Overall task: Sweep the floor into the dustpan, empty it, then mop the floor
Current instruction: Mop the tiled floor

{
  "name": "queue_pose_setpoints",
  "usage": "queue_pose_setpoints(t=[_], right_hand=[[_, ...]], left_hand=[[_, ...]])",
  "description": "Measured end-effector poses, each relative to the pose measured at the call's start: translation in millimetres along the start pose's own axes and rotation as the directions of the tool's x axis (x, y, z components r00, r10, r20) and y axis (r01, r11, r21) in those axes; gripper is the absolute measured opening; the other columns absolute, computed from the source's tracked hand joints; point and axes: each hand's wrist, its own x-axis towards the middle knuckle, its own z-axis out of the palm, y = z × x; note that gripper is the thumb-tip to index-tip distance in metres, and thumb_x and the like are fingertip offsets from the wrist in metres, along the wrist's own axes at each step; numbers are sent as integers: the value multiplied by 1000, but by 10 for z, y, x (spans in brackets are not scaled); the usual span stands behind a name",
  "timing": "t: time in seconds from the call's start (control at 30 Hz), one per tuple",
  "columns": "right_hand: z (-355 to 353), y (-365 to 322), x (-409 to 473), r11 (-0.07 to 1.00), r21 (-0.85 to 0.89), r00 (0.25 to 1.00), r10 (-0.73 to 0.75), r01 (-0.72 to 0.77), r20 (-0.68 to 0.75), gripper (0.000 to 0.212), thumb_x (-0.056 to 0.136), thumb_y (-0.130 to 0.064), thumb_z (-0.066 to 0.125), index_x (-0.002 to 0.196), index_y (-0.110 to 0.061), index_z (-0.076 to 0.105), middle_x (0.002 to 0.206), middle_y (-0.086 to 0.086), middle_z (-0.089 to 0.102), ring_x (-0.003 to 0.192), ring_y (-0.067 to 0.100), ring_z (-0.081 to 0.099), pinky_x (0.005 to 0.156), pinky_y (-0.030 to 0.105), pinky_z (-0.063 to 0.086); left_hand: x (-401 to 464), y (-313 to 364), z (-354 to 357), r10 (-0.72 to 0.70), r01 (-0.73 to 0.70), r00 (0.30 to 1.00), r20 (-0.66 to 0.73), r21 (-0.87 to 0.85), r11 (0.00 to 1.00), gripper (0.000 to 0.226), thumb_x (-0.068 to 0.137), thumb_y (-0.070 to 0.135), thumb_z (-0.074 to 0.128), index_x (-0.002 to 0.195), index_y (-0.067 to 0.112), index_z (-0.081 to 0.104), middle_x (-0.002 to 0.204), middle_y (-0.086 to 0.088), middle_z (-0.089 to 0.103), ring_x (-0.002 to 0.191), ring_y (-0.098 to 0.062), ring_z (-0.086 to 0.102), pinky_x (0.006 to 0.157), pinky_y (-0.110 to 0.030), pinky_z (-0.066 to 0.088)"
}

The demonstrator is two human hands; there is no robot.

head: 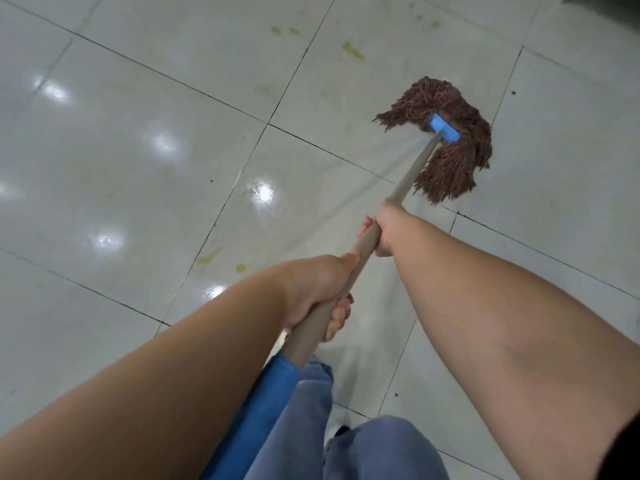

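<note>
A string mop with a reddish-brown head [446, 157] and a blue clamp [444, 127] lies on the white tiled floor [138, 150] at the upper right. Its beige handle [412, 171] runs down toward me and ends in a blue grip near my legs. My right hand [382, 230] grips the handle about halfway along. My left hand [318, 292] grips it lower down, fingers curled round the shaft. A wet, streaked patch of floor stretches from the mop head back toward me.
Yellowish stains mark the tiles ahead of the mop [353, 50] and to the left of my hands [221, 259]. Small dark specks dot the floor. My legs in blue trousers [346, 445] stand at the bottom. Ceiling lights reflect off the glossy tiles at left.
</note>
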Motion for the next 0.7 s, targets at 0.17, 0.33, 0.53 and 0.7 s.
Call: queue_pose_setpoints(t=[0.17,0.33,0.53,0.7], right_hand=[[-177,-740,253,1000,7,1000,12,-12,11,35,98,-37,30,73,-13,36,55,2,40,16,10,33,33,9,37],[-484,-1675,529,1000,1,999,7,-7,39,35,97,-37,33,73,-12,37,54,1,39,16,10,33,34,11,39],[-1095,-3261,1130,996,-83,999,-20,23,36,37,98,-38,31,73,-11,36,42,3,41,16,11,34,33,13,40],[-1595,-4488,1502,990,-100,995,-95,98,32,35,99,-35,36,78,-7,39,35,7,46,17,14,41,30,18,42]], left_hand=[[107,729,241,6,-6,1000,-3,-3,1000,57,87,67,37,77,11,40,35,1,39,24,-9,33,34,-10,33],[296,1640,639,-17,18,999,-49,16,1000,60,85,70,36,74,12,40,37,1,38,26,-10,33,35,-10,33],[784,3162,1427,15,-16,997,-72,-7,1000,61,86,71,31,75,11,40,36,1,36,26,-10,31,36,-8,31],[1034,4319,2042,95,-97,994,-48,-55,994,58,87,69,32,76,13,35,33,2,37,22,-8,31,34,-7,31]])
